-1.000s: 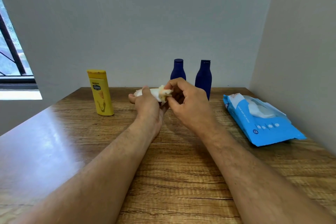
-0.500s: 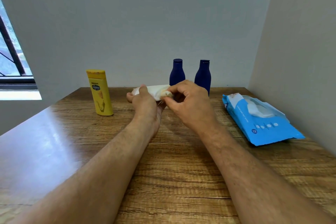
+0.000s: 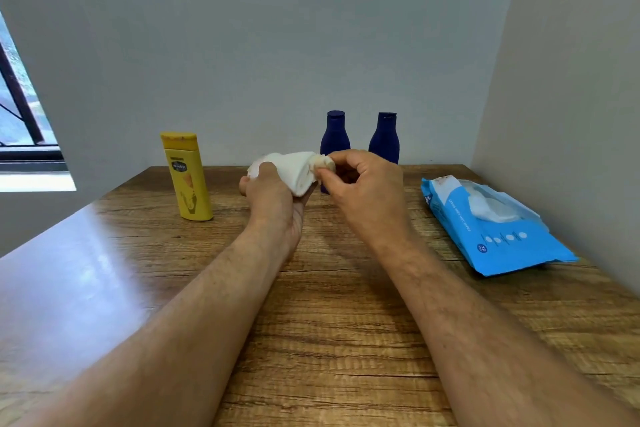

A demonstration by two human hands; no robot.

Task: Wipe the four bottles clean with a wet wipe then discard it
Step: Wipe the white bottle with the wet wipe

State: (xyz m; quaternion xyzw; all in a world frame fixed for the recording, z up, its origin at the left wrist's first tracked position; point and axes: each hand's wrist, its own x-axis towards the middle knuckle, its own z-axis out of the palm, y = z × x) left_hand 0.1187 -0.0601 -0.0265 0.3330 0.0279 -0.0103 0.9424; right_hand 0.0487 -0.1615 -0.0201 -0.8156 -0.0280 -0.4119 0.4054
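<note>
Bottles: one white (image 3: 294,168), wipe-wrapped, gripped by both hands; one yellow (image 3: 188,177), two blue (image 3: 334,135).

Held bottle (image 3: 294,168) mostly hidden under wipe; left blue bottle (image 3: 334,135) base behind hands

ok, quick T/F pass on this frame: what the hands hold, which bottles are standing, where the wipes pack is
1. The left hand grips a white bottle wrapped in a wet wipe. True.
2. The right hand rests flat on the table. False: it pinches the wipe at the bottle's end.
3. The yellow bottle lies on its side. False: it stands upright, on the left.
4. Two dark blue bottles stand by the back wall. True.
5. The blue wipes pack lies on the right, a wipe poking out. True.
</note>
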